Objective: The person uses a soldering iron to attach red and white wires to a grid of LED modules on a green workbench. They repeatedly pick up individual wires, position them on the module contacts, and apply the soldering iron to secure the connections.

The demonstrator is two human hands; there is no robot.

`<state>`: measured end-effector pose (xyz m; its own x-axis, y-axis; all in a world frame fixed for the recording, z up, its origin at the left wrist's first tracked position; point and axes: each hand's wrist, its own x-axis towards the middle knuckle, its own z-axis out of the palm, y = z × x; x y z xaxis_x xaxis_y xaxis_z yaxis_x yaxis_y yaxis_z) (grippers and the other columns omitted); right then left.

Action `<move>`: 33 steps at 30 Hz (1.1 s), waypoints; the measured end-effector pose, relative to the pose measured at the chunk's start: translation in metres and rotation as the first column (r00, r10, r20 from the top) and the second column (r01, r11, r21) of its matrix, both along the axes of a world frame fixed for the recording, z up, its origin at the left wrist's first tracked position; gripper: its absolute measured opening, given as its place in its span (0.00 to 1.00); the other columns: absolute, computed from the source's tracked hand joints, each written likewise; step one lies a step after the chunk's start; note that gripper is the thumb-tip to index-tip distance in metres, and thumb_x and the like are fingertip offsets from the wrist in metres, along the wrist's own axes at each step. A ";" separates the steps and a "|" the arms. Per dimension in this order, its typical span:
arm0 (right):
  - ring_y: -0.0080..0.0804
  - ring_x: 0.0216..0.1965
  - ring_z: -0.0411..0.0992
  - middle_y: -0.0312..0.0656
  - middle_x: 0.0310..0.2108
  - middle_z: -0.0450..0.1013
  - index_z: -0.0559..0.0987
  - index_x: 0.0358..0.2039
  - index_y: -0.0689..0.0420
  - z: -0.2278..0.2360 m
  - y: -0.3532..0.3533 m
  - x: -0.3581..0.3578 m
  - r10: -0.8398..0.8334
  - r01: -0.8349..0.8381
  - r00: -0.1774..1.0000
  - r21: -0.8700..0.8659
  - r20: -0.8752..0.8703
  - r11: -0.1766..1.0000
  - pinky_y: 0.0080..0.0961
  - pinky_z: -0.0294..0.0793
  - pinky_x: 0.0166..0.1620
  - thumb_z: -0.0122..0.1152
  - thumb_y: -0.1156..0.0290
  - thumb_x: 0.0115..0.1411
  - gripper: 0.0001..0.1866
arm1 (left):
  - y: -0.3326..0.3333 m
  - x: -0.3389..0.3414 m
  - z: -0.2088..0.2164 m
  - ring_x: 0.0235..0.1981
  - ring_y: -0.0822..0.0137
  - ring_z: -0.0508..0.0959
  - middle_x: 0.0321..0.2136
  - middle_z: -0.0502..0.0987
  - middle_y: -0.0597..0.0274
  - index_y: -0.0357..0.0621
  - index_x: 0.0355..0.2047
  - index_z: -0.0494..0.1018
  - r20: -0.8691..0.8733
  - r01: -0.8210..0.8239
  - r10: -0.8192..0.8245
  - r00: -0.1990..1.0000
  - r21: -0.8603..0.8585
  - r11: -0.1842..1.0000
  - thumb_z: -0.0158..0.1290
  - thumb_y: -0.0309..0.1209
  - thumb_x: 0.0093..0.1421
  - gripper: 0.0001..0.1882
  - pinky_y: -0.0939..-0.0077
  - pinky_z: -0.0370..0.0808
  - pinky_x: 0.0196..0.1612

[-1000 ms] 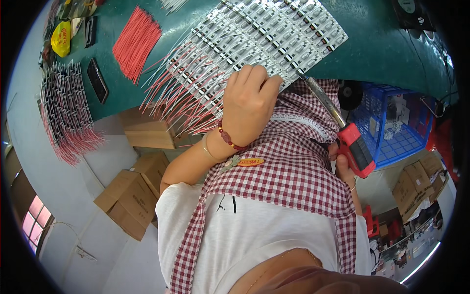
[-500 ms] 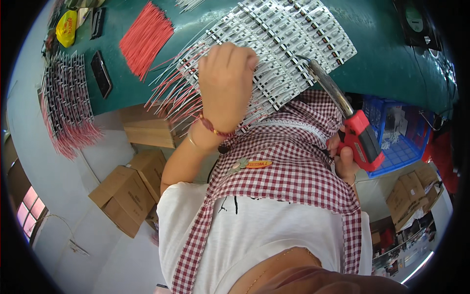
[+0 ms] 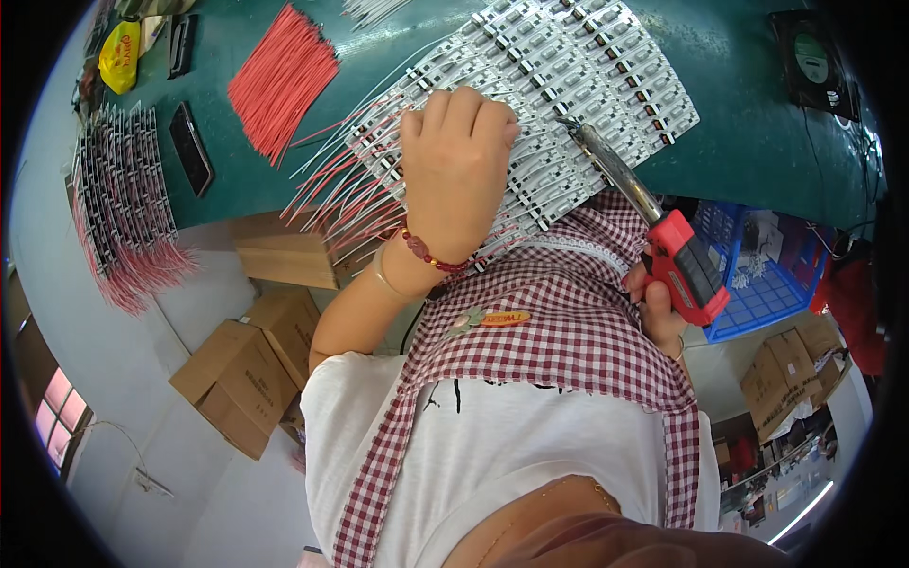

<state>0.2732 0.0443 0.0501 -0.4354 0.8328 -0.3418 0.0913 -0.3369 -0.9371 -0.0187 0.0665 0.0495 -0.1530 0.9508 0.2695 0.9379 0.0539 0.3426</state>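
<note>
A panel of small whitish circuit boards lies on the table in front of me, set at an angle. Red and white wires stick out from its left side. My left hand is over the panel with its fingers curled closed; whatever they pinch is hidden beneath them. My right hand, at the panel's near right, grips a red and black soldering gun. The gun's long metal barrel slants up to the left, and its tip is over the boards, right of my left hand.
Red wires lie bundled beyond the panel, with white wires farther back. At the left are a phone and another wired board panel overhanging the table edge. A blue crate and cardboard boxes stand below.
My left hand has shifted a little to the right over the panel. The soldering gun has moved slightly left, bringing its tip nearer that hand.
</note>
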 end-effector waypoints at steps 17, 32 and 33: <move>0.41 0.29 0.77 0.47 0.33 0.78 0.82 0.38 0.62 -0.026 0.001 0.005 0.060 -0.197 0.931 0.358 0.359 0.912 0.31 0.76 0.34 0.67 0.70 0.54 0.13 | -0.003 -0.001 -0.008 0.34 0.62 0.70 0.30 0.69 0.62 0.40 0.37 0.77 -0.034 0.201 -0.199 0.979 0.053 0.978 0.54 0.22 0.46 0.14 0.67 0.66 0.38; 0.27 0.29 0.72 0.40 0.29 0.75 0.78 0.43 0.64 -0.010 -0.002 0.005 -0.027 0.004 0.990 0.162 0.138 0.987 0.25 0.72 0.34 0.62 0.61 0.62 0.18 | -0.004 -0.001 -0.001 0.34 0.61 0.71 0.29 0.70 0.64 0.42 0.36 0.76 -0.099 0.183 -0.182 0.978 -0.003 0.983 0.55 0.22 0.47 0.13 0.67 0.66 0.38; 0.25 0.27 0.70 0.39 0.28 0.74 0.76 0.46 0.64 -0.008 -0.002 0.003 -0.047 0.028 0.992 0.155 0.119 0.987 0.23 0.70 0.32 0.61 0.58 0.63 0.21 | -0.003 -0.003 0.001 0.33 0.61 0.72 0.29 0.71 0.63 0.42 0.35 0.76 -0.052 0.165 -0.164 0.985 0.030 0.986 0.55 0.22 0.48 0.12 0.66 0.67 0.38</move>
<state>0.2759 0.0424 0.0423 -0.3659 0.8942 -0.2578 0.1984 -0.1957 -0.9604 -0.0213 0.0630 0.0506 0.0187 0.9520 0.3055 0.9487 -0.1134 0.2953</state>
